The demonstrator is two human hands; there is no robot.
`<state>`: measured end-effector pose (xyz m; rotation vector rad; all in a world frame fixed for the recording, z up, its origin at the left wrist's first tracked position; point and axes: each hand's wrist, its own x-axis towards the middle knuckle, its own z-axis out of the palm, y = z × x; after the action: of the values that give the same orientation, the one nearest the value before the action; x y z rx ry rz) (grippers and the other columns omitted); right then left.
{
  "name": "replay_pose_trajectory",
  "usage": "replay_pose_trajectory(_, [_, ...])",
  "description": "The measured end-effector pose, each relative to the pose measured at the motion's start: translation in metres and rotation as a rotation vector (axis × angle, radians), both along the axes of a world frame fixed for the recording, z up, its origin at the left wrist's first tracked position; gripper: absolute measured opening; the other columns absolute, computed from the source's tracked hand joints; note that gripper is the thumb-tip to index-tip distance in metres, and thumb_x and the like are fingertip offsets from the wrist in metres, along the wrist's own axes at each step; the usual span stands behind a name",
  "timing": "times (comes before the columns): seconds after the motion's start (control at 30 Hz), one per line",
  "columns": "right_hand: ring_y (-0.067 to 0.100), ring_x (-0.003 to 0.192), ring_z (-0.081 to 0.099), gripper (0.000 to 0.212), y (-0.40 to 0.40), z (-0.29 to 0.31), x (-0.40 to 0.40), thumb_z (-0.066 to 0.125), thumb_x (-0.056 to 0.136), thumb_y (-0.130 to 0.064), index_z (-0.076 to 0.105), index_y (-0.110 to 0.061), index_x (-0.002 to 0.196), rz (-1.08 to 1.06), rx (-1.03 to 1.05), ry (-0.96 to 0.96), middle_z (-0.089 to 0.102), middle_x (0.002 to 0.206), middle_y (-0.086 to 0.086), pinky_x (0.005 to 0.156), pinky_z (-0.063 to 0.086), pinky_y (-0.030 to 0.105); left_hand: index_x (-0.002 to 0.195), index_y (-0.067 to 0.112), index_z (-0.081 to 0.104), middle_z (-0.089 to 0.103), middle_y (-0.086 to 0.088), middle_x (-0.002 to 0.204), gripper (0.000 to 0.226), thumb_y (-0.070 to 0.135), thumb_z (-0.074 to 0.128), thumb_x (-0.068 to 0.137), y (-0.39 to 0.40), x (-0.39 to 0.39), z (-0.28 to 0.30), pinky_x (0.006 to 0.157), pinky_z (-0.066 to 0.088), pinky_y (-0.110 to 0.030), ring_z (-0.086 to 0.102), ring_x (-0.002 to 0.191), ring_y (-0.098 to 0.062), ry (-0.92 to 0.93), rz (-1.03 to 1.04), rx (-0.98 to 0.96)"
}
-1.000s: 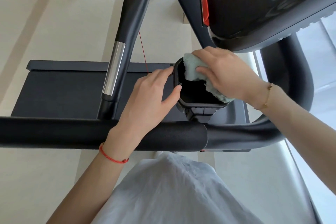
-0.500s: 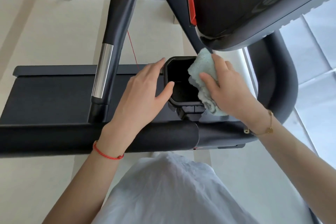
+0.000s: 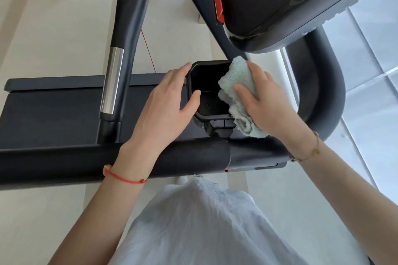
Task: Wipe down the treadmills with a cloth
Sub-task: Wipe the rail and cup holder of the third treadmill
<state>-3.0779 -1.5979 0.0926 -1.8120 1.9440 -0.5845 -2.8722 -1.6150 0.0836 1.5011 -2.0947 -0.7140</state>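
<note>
Our right hand (image 3: pixel 267 101) grips the folded pale-green cloth (image 3: pixel 237 84) and presses it on the right wall of the treadmill's black cup holder (image 3: pixel 206 112), from the head view. Our left hand (image 3: pixel 165 105) braces the holder's left side, fingers laid along the wall, thumb hooked over the rim. The risk, as we judge it: the holder sits on a narrow bracket (image 3: pixel 217 127), so a hard shove could twist it, or the loose cloth end could snag there.
</note>
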Motion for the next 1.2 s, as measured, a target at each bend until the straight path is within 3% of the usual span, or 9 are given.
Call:
replay_pose_trajectory(0.1, [0.030,0.109,0.054,0.047,-0.025,-0.001,0.001,0.050,0.099,-0.020,0.039,-0.012,0.144,0.056,-0.036,0.019,0.052,0.129,0.015,0.075,0.028,0.016,0.153,0.023,0.033,0.047,0.006,0.144,0.056,0.033,0.050,0.100,-0.001,-0.001,-0.001,0.100,0.029,-0.014,0.045,0.128,-0.009,-0.003,0.001,-0.004])
replay_pose_trajectory(0.17, [0.029,0.113,0.055,0.042,-0.038,-0.001,0.002,0.050,0.098,-0.018,0.048,-0.014,0.139,0.110,-0.073,0.038,0.056,0.129,0.012,0.085,0.035,0.021,0.152,0.022,0.033,0.047,0.005,0.145,0.056,0.033,0.050,0.100,-0.001,0.000,-0.002,0.100,0.028,-0.013,0.045,0.128,-0.009,-0.007,0.002,-0.010])
replay_pose_trajectory(0.37, [0.023,0.126,0.047,0.053,-0.009,-0.001,-0.007,0.052,0.098,-0.016,0.036,-0.009,0.147,0.219,-0.110,0.022,0.042,0.145,0.008,0.099,0.031,0.014,0.153,0.022,0.033,0.046,0.005,0.148,0.058,0.036,0.050,0.099,-0.001,0.000,-0.001,0.108,0.036,-0.025,0.046,0.131,-0.011,0.001,0.022,-0.010])
replay_pose_trajectory(0.47, [0.027,0.125,0.048,0.049,-0.031,0.002,0.000,0.052,0.096,-0.015,0.042,-0.008,0.144,0.300,-0.147,0.159,0.049,0.140,0.009,0.103,0.036,0.026,0.152,0.020,0.034,0.046,0.003,0.149,0.059,0.036,0.050,0.098,0.000,-0.001,0.000,0.111,0.038,-0.032,0.046,0.132,-0.012,-0.008,0.034,-0.009])
replay_pose_trajectory(0.57, [0.030,0.111,0.058,0.043,-0.064,0.005,0.016,0.052,0.094,-0.016,0.050,-0.014,0.137,0.516,-0.164,0.340,0.061,0.124,0.007,0.091,0.049,0.045,0.150,0.020,0.037,0.051,0.003,0.143,0.057,0.037,0.051,0.098,0.000,-0.001,0.000,0.107,0.041,-0.034,0.049,0.128,-0.013,-0.006,0.041,-0.005])
replay_pose_trajectory(0.67, [0.029,0.102,0.061,0.040,-0.072,0.004,0.023,0.047,0.093,-0.022,0.052,-0.017,0.133,0.629,-0.165,0.397,0.063,0.116,0.004,0.081,0.051,0.046,0.145,0.021,0.044,0.057,0.003,0.131,0.054,0.040,0.053,0.096,0.000,0.000,-0.001,0.101,0.045,-0.037,0.054,0.119,-0.015,0.007,0.062,0.001])
replay_pose_trajectory(0.87, [0.030,0.105,0.058,0.043,-0.054,0.004,-0.012,0.044,0.096,-0.030,0.052,-0.012,0.134,0.447,-0.147,0.219,0.061,0.116,0.008,0.088,0.047,0.040,0.143,0.022,0.046,0.058,0.007,0.129,0.052,0.040,0.053,0.096,-0.001,0.001,-0.003,0.102,0.046,-0.036,0.054,0.117,-0.010,0.023,0.060,0.013])
replay_pose_trajectory(1.07, [0.030,0.094,0.062,0.037,-0.070,0.004,0.026,0.042,0.096,-0.029,0.053,-0.018,0.129,0.573,-0.192,0.450,0.064,0.109,0.004,0.073,0.051,0.044,0.141,0.020,0.047,0.057,0.006,0.127,0.050,0.039,0.054,0.095,-0.001,0.000,-0.004,0.096,0.042,-0.024,0.052,0.116,-0.008,0.030,0.063,0.016])
replay_pose_trajectory(1.2, [0.031,0.099,0.059,0.043,-0.058,0.001,0.004,0.043,0.096,-0.032,0.052,-0.017,0.135,0.487,-0.204,0.356,0.063,0.114,0.006,0.086,0.048,0.040,0.143,0.023,0.045,0.057,0.007,0.129,0.052,0.041,0.052,0.095,-0.002,0.001,-0.004,0.100,0.044,-0.028,0.053,0.118,-0.008,0.033,0.053,0.020])
